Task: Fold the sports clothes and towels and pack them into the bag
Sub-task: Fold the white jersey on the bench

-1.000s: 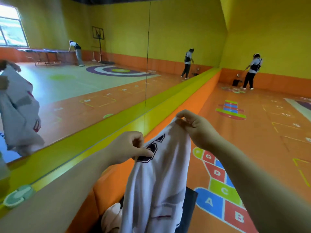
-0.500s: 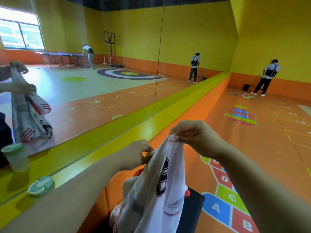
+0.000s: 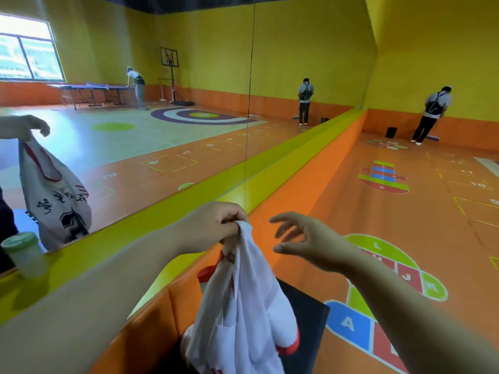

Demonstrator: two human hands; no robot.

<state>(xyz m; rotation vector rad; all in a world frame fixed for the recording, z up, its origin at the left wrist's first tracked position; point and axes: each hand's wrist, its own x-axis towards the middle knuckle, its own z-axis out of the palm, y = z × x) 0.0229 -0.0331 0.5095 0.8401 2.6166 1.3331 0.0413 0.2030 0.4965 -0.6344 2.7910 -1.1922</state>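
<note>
Fingers (image 3: pixel 234 224) of the left hand (image 3: pixel 212 225) pinch a white jersey (image 3: pixel 243 306) bunched below them; the right hand (image 3: pixel 310 241) hovers beside, splayed, empty. Folding and packing apparently lie ahead.

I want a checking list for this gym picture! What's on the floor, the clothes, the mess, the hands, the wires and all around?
Surface: orange floor with coloured letter squares; yellow ledge under the mirror.
Job's things: white jersey with red trim hangs bunched; dark bag-like thing beneath it, unclear.
Clutter: cup with a green lid by the mirror.
Hands: left hand grips the jersey's top; right hand open, apart from it.
Cables: nothing seen.
Surroundings: mirror, yellow wall, a person at the far wall.
</note>
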